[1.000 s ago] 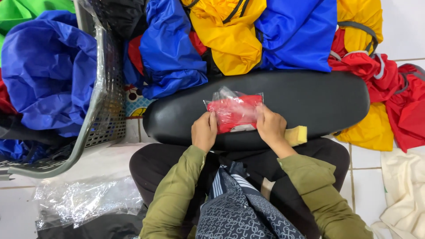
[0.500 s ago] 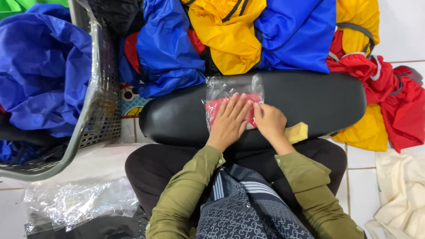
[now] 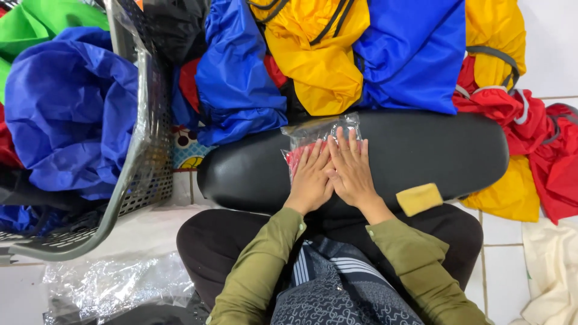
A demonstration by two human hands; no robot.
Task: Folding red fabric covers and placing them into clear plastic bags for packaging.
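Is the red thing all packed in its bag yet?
Mostly: the red folded item already sits inside the clear plastic bag. Both the left hand and right hand lie flat on it, on the black cushion. The bag's top looks unsealed, and loose coloured garments lie behind.

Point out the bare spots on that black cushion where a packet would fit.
The black cushion is bare left of the left hand, and between the right hand and its right end, above the yellow sponge. Crowded: both hands lie flat on the clear bag of red cloth, and the coloured garments overhang the far edge.
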